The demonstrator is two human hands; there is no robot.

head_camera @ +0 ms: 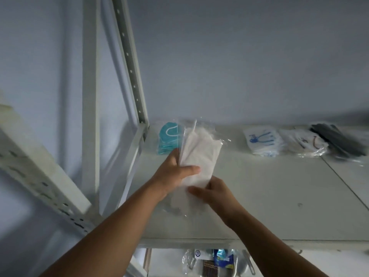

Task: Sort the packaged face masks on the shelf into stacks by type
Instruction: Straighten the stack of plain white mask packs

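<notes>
Both hands hold a bundle of white face masks (199, 152) in clear wrappers, tilted up above the white shelf (279, 196). My left hand (175, 172) grips the bundle's left side, thumb across the front. My right hand (213, 192) pinches its lower end. Behind the bundle, at the shelf's back left, lies a teal mask pack (167, 138). Along the back right lie a white pack with blue print (261, 141), a white pack with dark print (303, 144) and a stack of black masks (339, 140).
White perforated uprights (129, 62) and a slanted beam (40, 176) frame the shelf's left side. A pale wall stands behind. On a lower level under the front edge lie more packaged items (217, 260).
</notes>
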